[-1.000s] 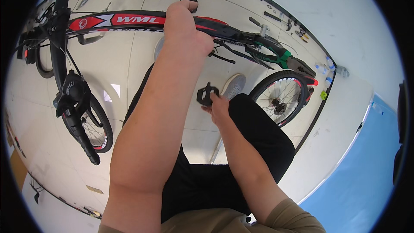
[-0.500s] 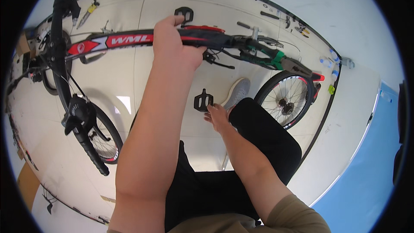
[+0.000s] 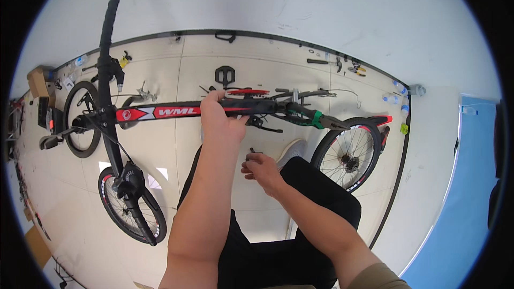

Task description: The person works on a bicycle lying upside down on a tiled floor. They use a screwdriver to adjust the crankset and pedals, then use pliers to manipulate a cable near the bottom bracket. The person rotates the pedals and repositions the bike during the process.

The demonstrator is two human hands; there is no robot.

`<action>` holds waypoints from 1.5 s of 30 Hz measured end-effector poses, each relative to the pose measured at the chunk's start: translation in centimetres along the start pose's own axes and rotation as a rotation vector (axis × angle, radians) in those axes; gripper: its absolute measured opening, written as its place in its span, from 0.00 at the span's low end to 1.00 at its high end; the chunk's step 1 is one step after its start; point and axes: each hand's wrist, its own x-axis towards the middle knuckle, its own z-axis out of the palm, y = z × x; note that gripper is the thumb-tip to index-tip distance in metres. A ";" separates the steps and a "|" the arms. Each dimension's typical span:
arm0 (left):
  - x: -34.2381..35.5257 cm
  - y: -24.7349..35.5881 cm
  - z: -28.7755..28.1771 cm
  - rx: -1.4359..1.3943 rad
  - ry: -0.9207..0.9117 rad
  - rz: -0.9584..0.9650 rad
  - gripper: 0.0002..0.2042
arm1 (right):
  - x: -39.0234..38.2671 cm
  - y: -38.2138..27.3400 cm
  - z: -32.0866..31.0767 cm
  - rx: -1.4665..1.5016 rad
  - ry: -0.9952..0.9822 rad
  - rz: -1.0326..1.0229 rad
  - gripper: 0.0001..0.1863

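Observation:
My left hand (image 3: 217,115) is closed around the top tube of a red and black bicycle frame (image 3: 176,111). My right hand (image 3: 262,172) is beside my knee with curled fingers around a black pedal (image 3: 253,151); most of that pedal is hidden behind the fingers. Beyond the frame shows another black pedal (image 3: 225,76), near the red chainring (image 3: 247,92). Pliers with green and black handles (image 3: 316,119) lie across the rear of the frame. At the left, the black handlebar (image 3: 110,101) runs crosswise, its grip pointing toward me.
A bicycle wheel (image 3: 348,158) lies right of my shoe (image 3: 293,155). Another wheel (image 3: 133,206) shows below the handlebar, and a third wheel (image 3: 83,120) is at the left. Yellow-handled pliers (image 3: 357,68) and plastic bottles (image 3: 391,98) lie along the wall.
The view has shifted, so the bicycle appears lower. My right hand now covers the pedal that showed beside its fingertips before. My left hand keeps its hold on the frame.

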 end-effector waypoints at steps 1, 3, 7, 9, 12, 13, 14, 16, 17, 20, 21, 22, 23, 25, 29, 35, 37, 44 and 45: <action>0.1 0.2 -0.1 0.008 0.021 0.013 0.15 | -1.2 -1.7 0.7 -0.050 -0.051 -0.037 0.24; 0.2 0.4 -0.2 0.006 0.040 0.024 0.14 | -3.0 -4.1 1.3 -0.190 -0.140 -0.153 0.23; 0.4 0.3 0.1 -0.005 0.178 0.123 0.12 | -4.4 -6.9 2.8 -0.329 -0.188 -0.222 0.21; 0.5 0.4 -0.1 0.007 0.217 0.110 0.13 | -4.1 -7.4 4.1 -0.434 -0.174 -0.335 0.20; 0.7 0.5 -0.1 0.038 0.259 0.092 0.13 | -5.1 -9.6 5.6 -0.952 -0.274 -0.456 0.20; 0.6 0.6 -0.1 0.029 0.262 0.084 0.12 | -6.0 -11.2 5.9 -1.008 -0.310 -0.382 0.15; 0.6 0.7 0.0 0.019 0.265 0.076 0.12 | -6.3 -11.9 5.7 -1.007 -0.314 -0.380 0.15; 0.7 0.7 0.2 0.041 0.265 0.072 0.12 | -6.5 -12.5 5.0 -1.010 -0.311 -0.367 0.16; 0.6 0.8 0.3 0.058 0.269 0.073 0.12 | -6.5 -12.4 4.8 -0.998 -0.288 -0.394 0.17; 1.0 0.9 -0.2 0.058 0.233 0.067 0.11 | -5.8 -11.0 3.9 -1.017 -0.221 -0.453 0.19; 1.1 1.0 -0.4 0.056 0.216 0.071 0.11 | -5.0 -10.1 3.5 -1.066 -0.202 -0.468 0.19; 1.0 1.0 -0.4 0.053 0.198 0.076 0.11 | -4.3 -9.5 3.2 -1.114 -0.183 -0.486 0.19; 0.9 1.0 -0.4 0.066 0.186 0.075 0.11 | -3.4 -9.2 2.5 -1.185 -0.253 -0.425 0.23; 1.0 0.7 -0.2 0.079 0.189 0.078 0.11 | -1.1 -6.8 0.9 -1.284 -0.039 -0.503 0.30; 0.9 0.7 0.0 0.095 0.197 0.133 0.11 | 2.4 -4.5 -1.7 -1.296 0.206 -0.424 0.38; 0.3 0.3 0.2 0.096 0.211 0.146 0.11 | 6.1 -1.9 -3.6 -1.535 0.268 -0.245 0.43; 0.1 0.5 0.2 0.091 0.231 0.138 0.11 | 7.4 -1.5 -4.9 -1.465 0.230 -0.211 0.44; 0.4 0.7 -0.4 0.071 0.222 0.135 0.11 | 10.8 -0.4 -7.3 -1.235 0.123 0.047 0.38; 0.2 0.1 0.1 0.055 0.205 0.132 0.11 | 11.8 1.2 -8.2 -1.164 0.156 0.002 0.38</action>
